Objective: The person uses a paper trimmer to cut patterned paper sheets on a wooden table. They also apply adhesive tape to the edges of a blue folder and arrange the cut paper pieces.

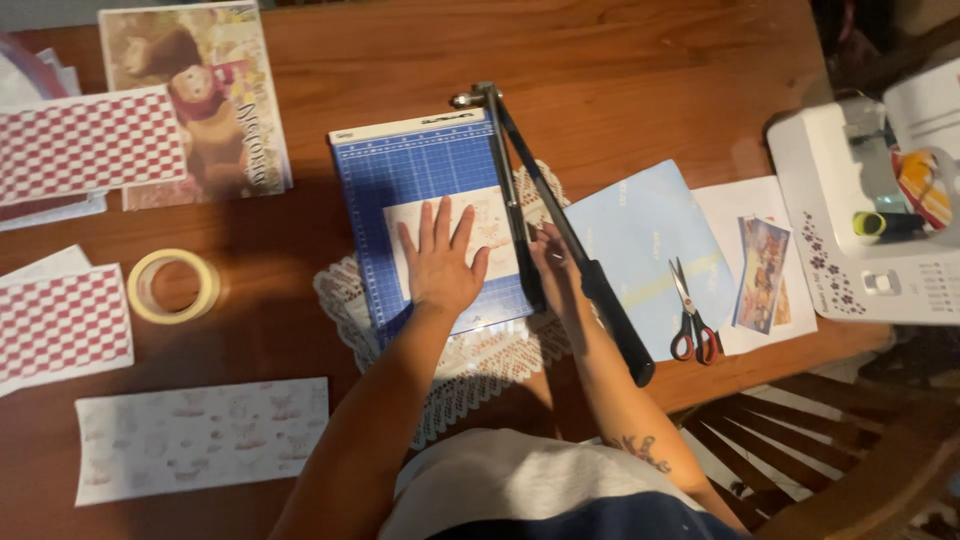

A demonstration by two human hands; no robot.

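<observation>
Currently we're aligning, not cutting: blue guillotine paper trimmer (430, 170) on the wooden table (640, 70), blade arm (575, 255) raised. Left hand (440, 262) lies flat, fingers spread, pinning the pale printed sheet (480, 215) to the grid. Right hand (553, 268) touches the sheet edge by the blade; grip unclear. Next, we judge, needs the handle.

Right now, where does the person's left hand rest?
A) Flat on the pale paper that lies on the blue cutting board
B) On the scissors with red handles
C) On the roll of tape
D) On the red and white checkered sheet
A: the left hand lies flat, fingers spread, on the pale paper on the blue paper cutter, while the right hand sits by the blade arm.
</observation>
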